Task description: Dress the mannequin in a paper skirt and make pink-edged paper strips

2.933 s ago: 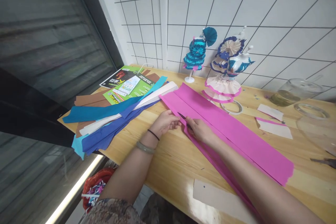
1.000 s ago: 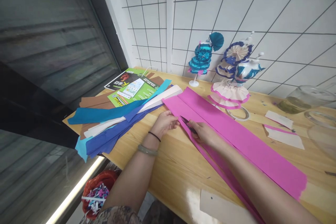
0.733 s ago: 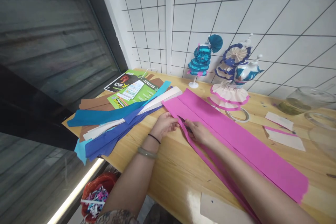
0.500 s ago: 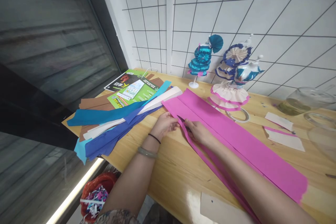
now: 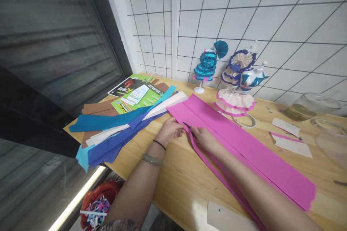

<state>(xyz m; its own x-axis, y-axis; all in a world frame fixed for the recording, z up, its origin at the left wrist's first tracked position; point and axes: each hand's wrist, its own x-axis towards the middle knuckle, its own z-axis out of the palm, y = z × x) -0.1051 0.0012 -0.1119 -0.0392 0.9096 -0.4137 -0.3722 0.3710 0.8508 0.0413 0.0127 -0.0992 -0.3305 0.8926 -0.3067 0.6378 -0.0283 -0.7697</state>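
A long sheet of pink crepe paper (image 5: 244,144) lies diagonally across the wooden table (image 5: 173,173). My right hand (image 5: 204,138) is closed around a pair of scissors (image 5: 186,125), whose dark blade tip shows against the paper near its left edge. Beside the blade, my left hand (image 5: 173,130) pinches the paper's edge. A narrow pink strip (image 5: 202,155), partly cut from the sheet, curves down under my right forearm. The scissors' handles are hidden inside my right hand.
Strips of blue, white and brown paper (image 5: 108,144) and green leaflets (image 5: 135,97) lie at left. Paper-dressed figures (image 5: 207,65) stand at the back, near a tape roll (image 5: 245,121) and a glass jar (image 5: 309,106). A red basket of scraps (image 5: 86,202) sits below the table.
The view has shifted slightly. The scissors' dark blade shows a little more above the paper. Both hands stay at nearly the same place on the pink sheet.
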